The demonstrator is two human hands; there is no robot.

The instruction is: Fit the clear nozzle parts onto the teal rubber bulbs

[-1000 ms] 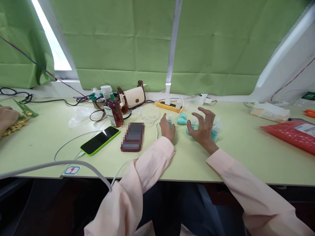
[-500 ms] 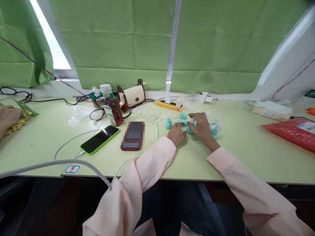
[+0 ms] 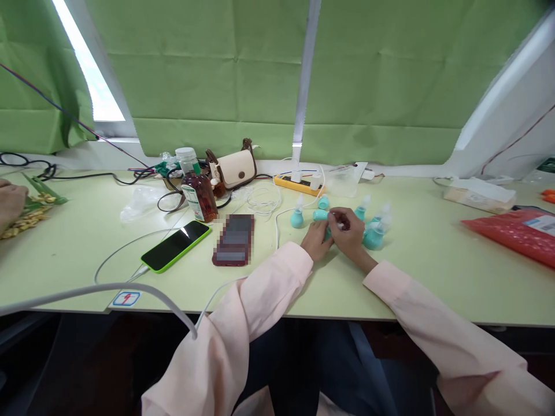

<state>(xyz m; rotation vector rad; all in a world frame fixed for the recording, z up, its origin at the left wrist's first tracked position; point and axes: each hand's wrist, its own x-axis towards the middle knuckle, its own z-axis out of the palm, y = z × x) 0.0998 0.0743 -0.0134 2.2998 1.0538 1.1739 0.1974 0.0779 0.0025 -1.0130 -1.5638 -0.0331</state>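
Note:
My left hand point(image 3: 318, 240) is closed around a small teal rubber bulb point(image 3: 328, 233), mostly hidden by the fingers. Close against it, my right hand point(image 3: 348, 232) is curled with thumb and fingertips together at the top of that bulb; a small pale piece shows at its fingers, partly hidden. A bulb syringe point(image 3: 297, 217) with a clear tip stands left of my hands. More teal bulb syringes with clear tips stand to the right, one nearest my right wrist point(image 3: 373, 236). Behind my fingers lie two teal bulbs point(image 3: 321, 215) point(image 3: 323, 202) without visible tips.
Left of my arms lie a green-cased phone point(image 3: 177, 247) and a dark red phone point(image 3: 234, 240). A bottle point(image 3: 197, 188), a cream bag point(image 3: 236, 169) and a yellow power strip point(image 3: 299, 185) stand behind. At right is a red package point(image 3: 515, 231). Another person's hand point(image 3: 11, 202) is at far left.
My right hand has lowered and moved in against my left hand, curling its fingers. More of the bulb syringes on the right now show. The left hand has shifted slightly right.

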